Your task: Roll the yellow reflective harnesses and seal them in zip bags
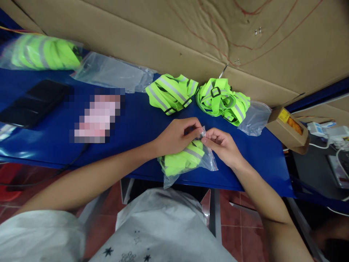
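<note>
A clear plastic bag [209,160] lies at the table's near edge with a folded neon-yellow reflective strap [182,160] inside it. My left hand [177,136] reaches over the bag, thumb and fingers pinched on its upper edge. Close beside it, my right hand [222,145] pinches the same edge, its fingers curled. Just beyond my hands sit two loose bundles of the same strap, one bundle [171,92] to the left and another bundle [222,100] to the right, both with black buckles.
Empty clear bags [111,72] lie at the back, with another clear bag [255,118] on the right. A bagged strap bundle [45,54] rests far left near a black phone-like object [34,103]. A small cardboard box [286,127] stands at the right end of the blue table [136,127].
</note>
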{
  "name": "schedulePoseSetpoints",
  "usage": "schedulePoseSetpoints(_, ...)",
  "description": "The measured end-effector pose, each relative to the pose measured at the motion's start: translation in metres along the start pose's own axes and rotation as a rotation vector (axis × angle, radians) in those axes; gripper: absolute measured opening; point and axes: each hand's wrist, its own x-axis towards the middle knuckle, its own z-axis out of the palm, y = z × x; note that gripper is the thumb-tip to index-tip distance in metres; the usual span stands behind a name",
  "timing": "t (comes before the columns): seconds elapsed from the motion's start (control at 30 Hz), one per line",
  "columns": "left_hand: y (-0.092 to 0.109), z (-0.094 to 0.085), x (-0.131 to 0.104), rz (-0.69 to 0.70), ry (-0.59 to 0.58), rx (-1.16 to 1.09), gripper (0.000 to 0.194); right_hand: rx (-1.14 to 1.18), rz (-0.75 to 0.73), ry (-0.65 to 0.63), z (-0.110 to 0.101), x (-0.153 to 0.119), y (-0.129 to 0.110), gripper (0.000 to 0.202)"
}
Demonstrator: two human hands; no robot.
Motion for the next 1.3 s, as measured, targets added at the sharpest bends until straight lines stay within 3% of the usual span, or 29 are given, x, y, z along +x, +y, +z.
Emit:
schedulePoseSetpoints(0.23, -0.005, 0.001, 0.002, -0.079, -0.038, -0.13, 0.03, -0.011, -0.038, 0.029, 0.002, 0.001, 0.001, 0.045)
schedulePoseSetpoints(0.43, -0.003, 0.0, 0.002, -0.031, -0.051, -0.085, 0.024, -0.036, -0.077, 0.011, 0.003, 0.0, 0.001, 0.046)
schedulePoseSetpoints(0.67, -0.004, 0.003, 0.002, -0.085, -0.079, -0.162, 0.034, -0.101, -0.122, 0.038, 0.004, -0.001, -0.001, 0.045)
schedulePoseSetpoints(0.83, -0.005, -0.004, 0.004, -0.017, -0.019, -0.101, 0.032, -0.201, -0.121, -0.059, -0.003, -0.003, 0.0, 0.042)
schedulePoseSetpoints(1.0, -0.01, -0.009, 0.009, 0.014, 0.028, -0.108, 0.034, -0.378, -0.201, -0.018, -0.007, -0.007, -0.001, 0.04)
schedulePoseSetpoints(1.2, -0.012, -0.008, 0.011, -0.062, -0.084, -0.141, 0.033, -0.385, -0.17, 0.0, -0.005, -0.006, 0.007, 0.041)
schedulePoseSetpoints(1.3, -0.015, -0.013, 0.012, -0.032, -0.073, -0.108, 0.03, -0.244, -0.085, -0.095, -0.011, 0.001, 0.009, 0.045)
